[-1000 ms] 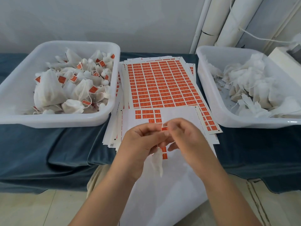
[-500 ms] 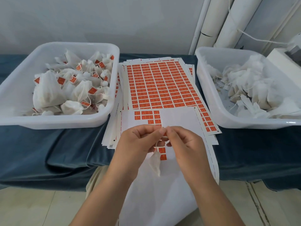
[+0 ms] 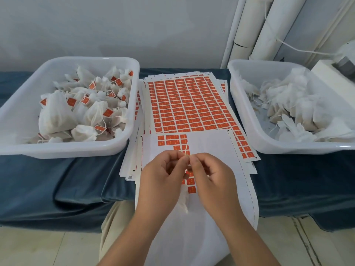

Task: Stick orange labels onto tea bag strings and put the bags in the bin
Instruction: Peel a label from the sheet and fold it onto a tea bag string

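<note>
Starting at the left, the white bin [image 3: 67, 151] holds labelled tea bags [image 3: 57, 116], each string carrying an orange tag. It sits close to the left hand, presumably as the drop point for finished bags. Between the 2 bins, a stack of label sheets [image 3: 184, 104] lies flat on the blue cloth [image 3: 57, 185]. 1 partly stripped sheet [image 3: 209, 143] lies on top, nearest the person, so labels peel off close to the work. Above that sheet, the left hand [image 3: 163, 175] and right hand [image 3: 211, 173] meet fingertip to fingertip. Both pinch the string [image 3: 186, 151] of 1 tea bag [image 3: 183, 200], which hangs below them. Whether a label is folded on cannot be told. At the right, the second bin [image 3: 249, 131] stores unlabelled bags [image 3: 288, 104].
</note>
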Demonstrator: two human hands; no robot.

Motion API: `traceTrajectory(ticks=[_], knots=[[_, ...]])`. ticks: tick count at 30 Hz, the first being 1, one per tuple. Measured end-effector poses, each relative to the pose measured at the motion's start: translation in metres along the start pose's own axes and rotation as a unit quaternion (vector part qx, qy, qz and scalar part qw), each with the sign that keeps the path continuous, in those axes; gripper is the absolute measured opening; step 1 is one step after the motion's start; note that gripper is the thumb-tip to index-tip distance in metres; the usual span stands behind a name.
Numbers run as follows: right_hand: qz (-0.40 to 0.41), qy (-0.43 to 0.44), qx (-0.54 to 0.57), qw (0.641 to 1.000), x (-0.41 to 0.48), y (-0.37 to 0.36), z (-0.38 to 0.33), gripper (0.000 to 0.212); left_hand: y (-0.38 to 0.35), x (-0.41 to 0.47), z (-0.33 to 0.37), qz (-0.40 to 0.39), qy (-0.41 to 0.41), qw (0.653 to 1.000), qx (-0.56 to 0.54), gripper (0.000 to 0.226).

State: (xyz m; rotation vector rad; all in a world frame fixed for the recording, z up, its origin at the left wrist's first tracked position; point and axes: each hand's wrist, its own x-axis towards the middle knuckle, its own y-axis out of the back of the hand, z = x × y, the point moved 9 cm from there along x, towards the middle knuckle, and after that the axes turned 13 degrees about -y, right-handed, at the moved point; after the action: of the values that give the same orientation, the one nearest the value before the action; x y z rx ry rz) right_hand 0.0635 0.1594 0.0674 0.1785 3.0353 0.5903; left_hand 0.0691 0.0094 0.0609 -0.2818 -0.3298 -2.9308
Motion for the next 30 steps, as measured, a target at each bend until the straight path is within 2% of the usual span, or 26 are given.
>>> traceTrajectory(ticks=[3, 5, 10, 13, 16, 19, 23, 27, 30], knots=[[0.048, 0.069, -0.075, 0.994, -0.002, 0.003, -0.010, 0.042, -0.003, -0.003, 0.004, -0.001, -0.021, 0.999, 0.044, 0.014], [0.054, 0.072, -0.059, 0.994, -0.003, 0.005, -0.009, 0.044, -0.005, -0.003, 0.007, 0.003, -0.021, 0.999, 0.034, 0.012], [0.016, 0.013, 0.040, 0.999, 0.000, 0.006, -0.001, 0.041, -0.005, -0.001, 0.006, -0.018, 0.013, 0.997, -0.070, 0.004], [-0.007, -0.026, 0.097, 0.995, 0.000, 0.003, 0.005, 0.041, 0.001, 0.005, 0.013, -0.025, 0.005, 0.997, -0.074, 0.010], [-0.051, -0.060, 0.125, 0.989, 0.003, -0.009, 0.014, 0.055, 0.022, 0.018, 0.036, 0.008, -0.037, 0.997, -0.072, 0.011], [-0.081, -0.105, 0.098, 0.986, 0.009, -0.021, 0.027, 0.052, 0.051, 0.036, 0.062, 0.046, -0.057, 0.994, -0.086, 0.029], [-0.109, -0.137, 0.054, 0.983, 0.014, -0.032, 0.041, 0.061, 0.112, 0.077, 0.090, 0.126, -0.074, 0.989, -0.038, 0.028], [-0.129, -0.136, 0.016, 0.982, 0.019, -0.036, 0.044, 0.053, 0.185, 0.132, 0.103, 0.185, -0.101, 0.974, 0.077, 0.024], [-0.139, -0.115, -0.008, 0.984, 0.023, -0.036, 0.039, 0.054, 0.217, 0.173, 0.073, 0.175, -0.078, 0.973, 0.131, 0.025]])
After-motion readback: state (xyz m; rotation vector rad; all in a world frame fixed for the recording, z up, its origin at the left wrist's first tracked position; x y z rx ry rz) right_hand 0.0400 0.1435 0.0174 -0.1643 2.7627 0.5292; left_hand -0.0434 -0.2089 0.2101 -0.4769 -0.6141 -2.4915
